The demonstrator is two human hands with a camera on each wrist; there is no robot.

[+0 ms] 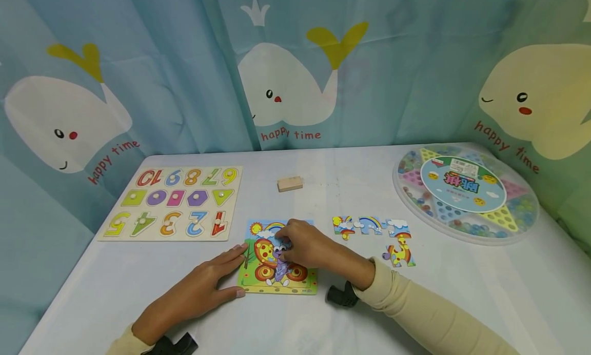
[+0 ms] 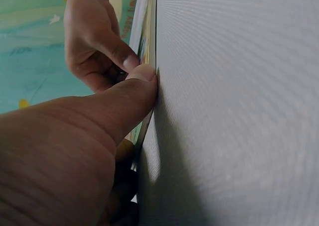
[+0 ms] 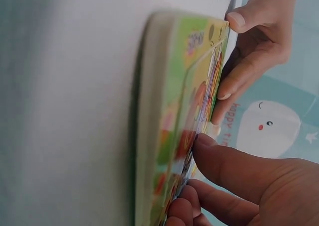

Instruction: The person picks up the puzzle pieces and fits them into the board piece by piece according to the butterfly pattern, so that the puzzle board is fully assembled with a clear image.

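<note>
A butterfly jigsaw puzzle board (image 1: 258, 288) lies flat on the table, with a cartoon butterfly, sun and rainbow printed on it. My left hand (image 1: 203, 283) rests along its left edge, fingers stretched out and thumb at the near left corner. Over the upper right of the picture, my right hand (image 1: 309, 244) has its fingers curled down, and thumb and fingertips pinch a puzzle piece that they mostly hide. In the right wrist view the right thumb (image 3: 224, 161) touches the picture surface. Several loose jigsaw pieces (image 1: 370, 225), including a giraffe piece (image 1: 400, 253), lie right of the board.
A number and shape peg board (image 1: 177, 206) lies at the left. A small wooden block (image 1: 290, 184) sits behind the puzzle. At the back right is a round, clear-lidded board game (image 1: 466, 191). A whale-print curtain (image 1: 184, 88) hangs behind the white table (image 1: 351, 319).
</note>
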